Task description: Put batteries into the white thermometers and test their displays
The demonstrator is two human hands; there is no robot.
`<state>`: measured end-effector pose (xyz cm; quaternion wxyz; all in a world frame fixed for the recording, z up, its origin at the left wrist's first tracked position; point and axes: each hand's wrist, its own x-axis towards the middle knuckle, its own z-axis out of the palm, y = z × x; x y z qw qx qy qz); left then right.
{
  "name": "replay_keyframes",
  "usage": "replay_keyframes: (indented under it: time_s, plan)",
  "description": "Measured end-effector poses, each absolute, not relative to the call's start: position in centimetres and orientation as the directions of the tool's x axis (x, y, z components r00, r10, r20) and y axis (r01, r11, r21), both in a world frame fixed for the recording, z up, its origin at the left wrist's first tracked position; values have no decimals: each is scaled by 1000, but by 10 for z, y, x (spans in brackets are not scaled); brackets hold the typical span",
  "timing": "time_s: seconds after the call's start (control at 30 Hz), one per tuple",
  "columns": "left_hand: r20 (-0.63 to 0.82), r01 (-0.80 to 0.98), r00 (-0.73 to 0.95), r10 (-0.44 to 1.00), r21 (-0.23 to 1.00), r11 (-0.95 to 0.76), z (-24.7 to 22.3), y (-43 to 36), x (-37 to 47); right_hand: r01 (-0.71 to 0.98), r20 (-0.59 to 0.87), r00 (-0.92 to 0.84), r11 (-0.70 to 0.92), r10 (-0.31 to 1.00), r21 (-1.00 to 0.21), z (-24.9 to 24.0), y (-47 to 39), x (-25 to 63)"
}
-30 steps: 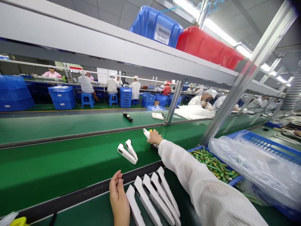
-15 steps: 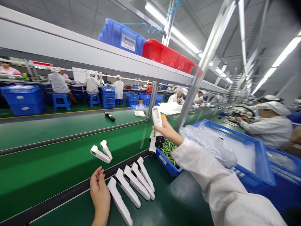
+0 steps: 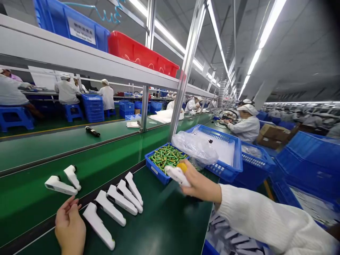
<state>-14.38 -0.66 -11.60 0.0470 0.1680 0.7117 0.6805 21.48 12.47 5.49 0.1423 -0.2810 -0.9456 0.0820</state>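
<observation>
My right hand is closed around a white handheld thermometer, just in front of a blue bin of green batteries. A yellow patch shows at a fingertip; the palm side is hidden. My left hand holds nothing, its fingers loosely bent and apart from the thumb. It rests at the left end of a slanted row of several white thermometers on the green bench. Beyond the black edge strip, two more white thermometers lie on the green belt.
A blue crate with clear plastic bags stands at the right. Below the bench edge is another container of white parts. A metal post rises behind the battery bin. A black cylinder lies on the far ledge. Co-workers sit beyond.
The view has turned to the right. My right hand has come down and nearer with the thermometer, from above the battery bin to its front. My left hand stays beside the row.
</observation>
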Motion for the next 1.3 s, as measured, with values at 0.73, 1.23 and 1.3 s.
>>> replay_keyframes:
  time_s: [0.73, 1.23, 1.3]
  plan:
    - [-18, 453, -772, 636, 686, 570, -60, -52, -83, 270, -56, -961, 884, 270, -380, -5, 147, 182]
    - [-148, -131, -672, 726, 988, 80, -17, -64, -107, 411, -104, -651, 234, 752, -881, -40, 138, 34]
    - [-99, -172, -648, 756, 985, -18, 2, -65, -99, 284, -103, -676, 129, 730, -950, -25, 135, 28]
